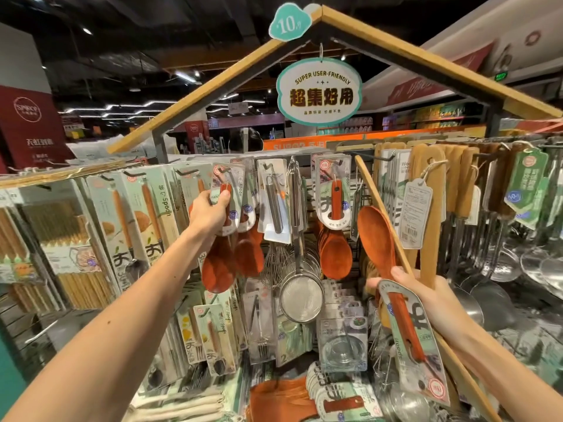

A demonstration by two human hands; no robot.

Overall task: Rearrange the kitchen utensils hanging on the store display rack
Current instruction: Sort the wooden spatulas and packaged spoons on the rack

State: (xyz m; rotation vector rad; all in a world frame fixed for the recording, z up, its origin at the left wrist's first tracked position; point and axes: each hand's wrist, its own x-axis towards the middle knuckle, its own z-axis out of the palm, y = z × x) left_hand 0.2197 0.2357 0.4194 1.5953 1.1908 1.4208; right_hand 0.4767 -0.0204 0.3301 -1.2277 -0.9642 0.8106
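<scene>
On the display rack [362, 153] hang packaged utensils. My left hand [210, 213] grips the card of a red-brown wooden rice spoon [217, 269] that hangs on a hook left of centre, thumb on the card's front. My right hand [426, 300] holds a second red-brown spoon [376, 239] by its carded handle, bowl pointing up, together with a long pale wooden stick [384, 208] that slants across it. Another stack of the same spoons [335, 254] hangs at the centre hook.
A steel strainer [301, 295] and a whisk [275, 263] hang between the spoon hooks. Carded spoons and chopstick packs [76, 254] fill the left side. Wooden spatulas [432, 208] and steel ladles [487, 293] hang on the right. A hanging sign [318, 91] is overhead.
</scene>
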